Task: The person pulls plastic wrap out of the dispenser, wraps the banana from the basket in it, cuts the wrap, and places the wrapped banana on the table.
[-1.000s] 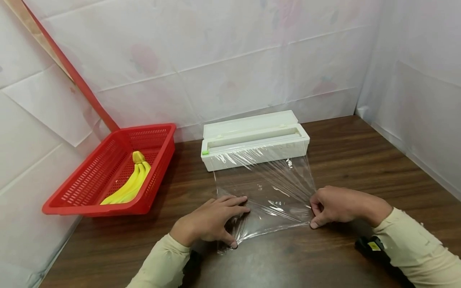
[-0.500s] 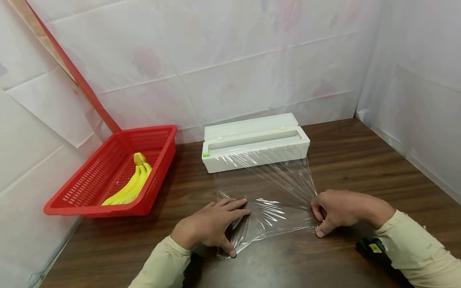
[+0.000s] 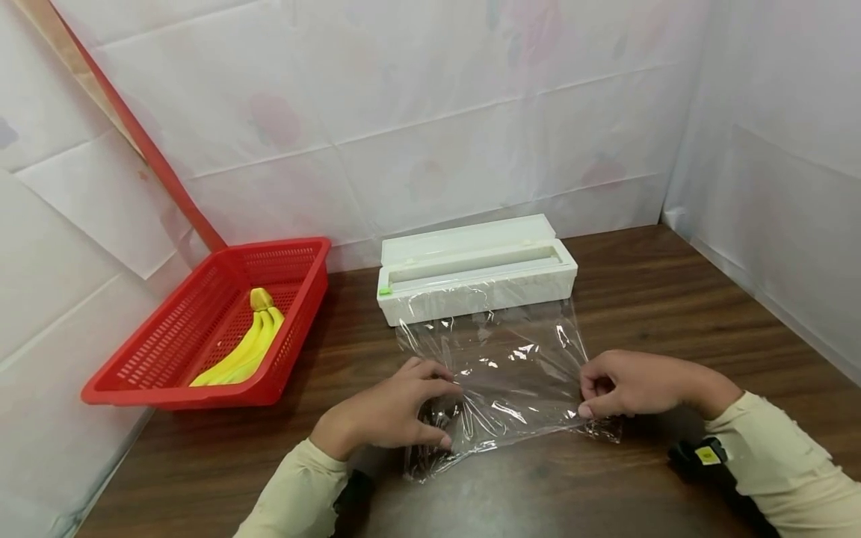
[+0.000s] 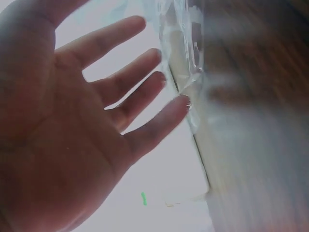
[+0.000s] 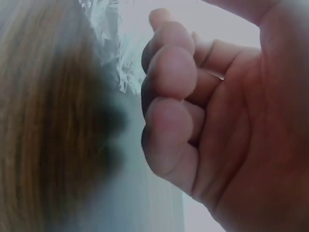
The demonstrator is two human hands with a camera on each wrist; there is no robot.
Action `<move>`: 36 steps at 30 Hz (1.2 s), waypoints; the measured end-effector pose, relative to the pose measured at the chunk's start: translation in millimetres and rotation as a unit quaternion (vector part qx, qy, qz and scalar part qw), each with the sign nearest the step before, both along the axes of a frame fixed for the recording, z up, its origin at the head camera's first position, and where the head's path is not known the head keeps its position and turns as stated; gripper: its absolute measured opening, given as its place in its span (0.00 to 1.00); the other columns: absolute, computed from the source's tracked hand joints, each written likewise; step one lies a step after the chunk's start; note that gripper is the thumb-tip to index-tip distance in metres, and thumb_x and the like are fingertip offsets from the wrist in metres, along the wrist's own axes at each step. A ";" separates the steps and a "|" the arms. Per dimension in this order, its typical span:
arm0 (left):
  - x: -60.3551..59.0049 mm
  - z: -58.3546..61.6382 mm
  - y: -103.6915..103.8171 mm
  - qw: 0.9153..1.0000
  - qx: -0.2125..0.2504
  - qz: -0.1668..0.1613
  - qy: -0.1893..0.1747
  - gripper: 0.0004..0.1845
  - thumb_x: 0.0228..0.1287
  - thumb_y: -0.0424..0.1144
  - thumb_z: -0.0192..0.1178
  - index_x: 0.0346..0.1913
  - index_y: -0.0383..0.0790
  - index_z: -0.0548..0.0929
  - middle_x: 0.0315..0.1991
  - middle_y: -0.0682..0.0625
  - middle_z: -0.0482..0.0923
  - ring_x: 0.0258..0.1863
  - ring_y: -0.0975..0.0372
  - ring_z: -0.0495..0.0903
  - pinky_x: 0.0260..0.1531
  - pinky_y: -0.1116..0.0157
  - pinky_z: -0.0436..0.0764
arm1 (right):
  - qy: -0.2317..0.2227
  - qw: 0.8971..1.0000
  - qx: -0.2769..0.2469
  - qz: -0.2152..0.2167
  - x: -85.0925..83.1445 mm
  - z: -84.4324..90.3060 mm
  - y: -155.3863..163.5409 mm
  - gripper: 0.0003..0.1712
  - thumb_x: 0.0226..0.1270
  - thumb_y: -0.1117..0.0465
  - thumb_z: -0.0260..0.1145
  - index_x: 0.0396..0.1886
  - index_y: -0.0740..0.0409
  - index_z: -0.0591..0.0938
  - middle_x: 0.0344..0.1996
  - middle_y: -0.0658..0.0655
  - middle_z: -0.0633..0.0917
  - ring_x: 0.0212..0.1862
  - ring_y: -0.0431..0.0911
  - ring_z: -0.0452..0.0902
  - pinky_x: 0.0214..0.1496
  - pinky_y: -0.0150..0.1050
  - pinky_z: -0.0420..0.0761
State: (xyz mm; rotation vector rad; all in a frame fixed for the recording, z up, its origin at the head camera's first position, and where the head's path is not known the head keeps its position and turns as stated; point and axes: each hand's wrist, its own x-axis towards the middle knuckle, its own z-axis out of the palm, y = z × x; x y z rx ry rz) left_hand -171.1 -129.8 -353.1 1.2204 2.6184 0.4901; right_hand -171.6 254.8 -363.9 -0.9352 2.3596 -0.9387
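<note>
Two hands work at one sheet of cling film (image 3: 501, 373), which runs from the white dispenser box (image 3: 476, 270) at the back of the wooden table (image 3: 673, 299) forward to me, lying slack and wrinkled on the wood. I see my left hand (image 3: 386, 415) at the sheet's left edge, palm down, its fingers bent onto the film near the front left corner; in the head view thumb and fingertips seem to pinch a bunched fold there, though the left wrist view shows the fingers (image 4: 140, 92) fairly straight and spread with crumpled film just past their tips, so I cannot tell for certain that it grips. My right hand (image 3: 628, 385) sits at the sheet's right edge, fingers curled in toward the palm, and the head view shows thumb and forefinger pinching the film's edge; the right wrist view confirms the curled fingers (image 5: 169, 92) with a crinkled bit of film (image 5: 113, 53) beside them. Both forearms wear pale sleeves, and dark wrist mounts show below them. Off to the left, well apart from the film, a red slotted basket (image 3: 202, 373) stands tilted against the papered wall, holding a bunch of yellow bananas (image 3: 245, 344). A red strip (image 3: 134, 127) slants up the wall behind the basket.
</note>
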 end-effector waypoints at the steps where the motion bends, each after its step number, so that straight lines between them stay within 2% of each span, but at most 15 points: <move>1: -1.0 0.0 0.5 1.000 0.009 -0.002 0.011 0.31 0.58 0.51 0.73 0.63 0.46 0.81 0.62 0.50 0.72 0.62 0.58 0.66 0.62 0.56 0.71 | -0.002 1.000 -0.003 -0.005 -0.2 -0.5 0.3 0.14 0.70 0.49 0.67 0.27 0.47 0.77 0.20 0.42 0.75 0.20 0.35 0.72 0.22 0.35 0.76; 5: -3.9 0.8 0.9 0.998 0.044 -0.002 0.047 0.20 0.65 0.47 0.68 0.57 0.45 0.84 0.54 0.54 0.80 0.56 0.60 0.74 0.59 0.59 0.73 | 0.003 0.999 -0.019 -0.041 -2.3 -3.5 0.7 0.13 0.72 0.50 0.66 0.29 0.48 0.78 0.20 0.44 0.76 0.20 0.37 0.73 0.21 0.36 0.77; 9: -3.9 2.8 -1.2 0.995 0.062 0.013 0.082 0.14 0.69 0.44 0.64 0.54 0.44 0.86 0.49 0.54 0.83 0.52 0.61 0.78 0.56 0.58 0.76 | 0.037 0.995 -0.040 -0.086 -5.7 -6.4 -1.0 0.10 0.72 0.53 0.66 0.30 0.50 0.80 0.21 0.46 0.77 0.21 0.39 0.75 0.23 0.37 0.77; 16: -3.6 4.9 -1.0 0.985 0.071 0.044 0.150 0.12 0.68 0.44 0.65 0.50 0.46 0.88 0.46 0.55 0.84 0.50 0.62 0.79 0.51 0.59 0.79 | 0.087 0.974 -0.048 -0.204 -16.2 -7.4 -1.9 0.09 0.74 0.57 0.63 0.33 0.54 0.81 0.24 0.50 0.80 0.27 0.43 0.78 0.27 0.37 0.79; 21: -3.9 5.4 0.3 0.978 0.067 0.069 0.184 0.09 0.67 0.43 0.64 0.47 0.51 0.89 0.43 0.58 0.84 0.46 0.65 0.81 0.43 0.61 0.82 | 0.091 0.965 -0.051 -0.240 -24.3 -9.6 0.8 0.09 0.75 0.58 0.63 0.34 0.57 0.81 0.26 0.53 0.82 0.28 0.45 0.79 0.27 0.38 0.81; 25: -7.3 3.9 -1.0 0.976 0.072 0.077 0.188 0.09 0.69 0.44 0.63 0.47 0.52 0.89 0.42 0.60 0.84 0.44 0.66 0.82 0.40 0.60 0.83 | 0.092 0.966 -0.039 -0.238 -29.6 -8.7 2.1 0.11 0.75 0.56 0.62 0.34 0.57 0.81 0.26 0.52 0.82 0.28 0.45 0.79 0.27 0.39 0.80; 29: -16.9 -0.1 -6.3 0.974 0.089 0.101 0.180 0.09 0.68 0.43 0.63 0.46 0.51 0.89 0.42 0.61 0.83 0.39 0.66 0.84 0.36 0.60 0.83 | 0.092 0.967 -0.027 -0.237 -35.6 -8.8 3.2 0.11 0.76 0.56 0.62 0.36 0.58 0.82 0.26 0.52 0.81 0.29 0.45 0.79 0.28 0.39 0.80; 32: -26.2 -3.9 -15.6 0.969 0.106 0.140 0.174 0.07 0.68 0.42 0.64 0.44 0.49 0.89 0.39 0.61 0.82 0.35 0.68 0.82 0.35 0.62 0.82 | 0.089 0.967 -0.026 -0.237 -41.7 -9.4 3.0 0.11 0.76 0.56 0.61 0.38 0.59 0.82 0.27 0.53 0.81 0.29 0.45 0.79 0.29 0.39 0.80; 36: -39.4 -6.6 -31.4 0.956 0.137 0.210 0.155 0.05 0.68 0.42 0.65 0.41 0.50 0.89 0.38 0.60 0.83 0.36 0.66 0.81 0.37 0.60 0.81 | 0.074 0.967 -0.029 -0.241 -50.0 -10.7 3.0 0.12 0.77 0.56 0.60 0.40 0.61 0.81 0.28 0.54 0.82 0.30 0.46 0.80 0.29 0.41 0.81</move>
